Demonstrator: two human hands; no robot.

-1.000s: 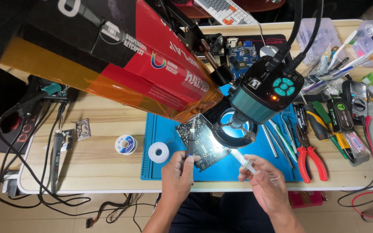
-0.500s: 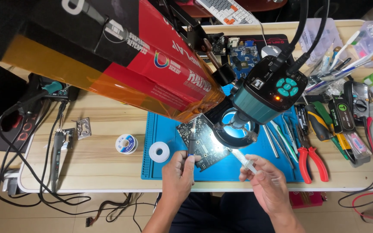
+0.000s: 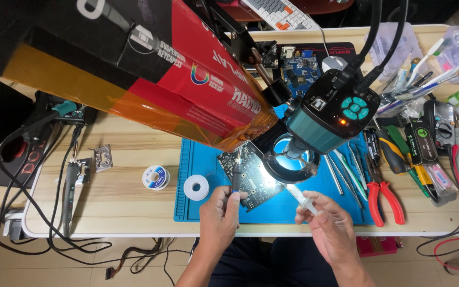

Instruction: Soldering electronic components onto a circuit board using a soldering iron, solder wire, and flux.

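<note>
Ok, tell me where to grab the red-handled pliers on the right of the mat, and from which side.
Take the red-handled pliers by the two red grips, coming from the table's near edge. The handles point toward the person and splay apart with bare mat around them, while the jaw end lies up among tweezers and other tools. The right hand, which holds a syringe, is nearest.
</note>
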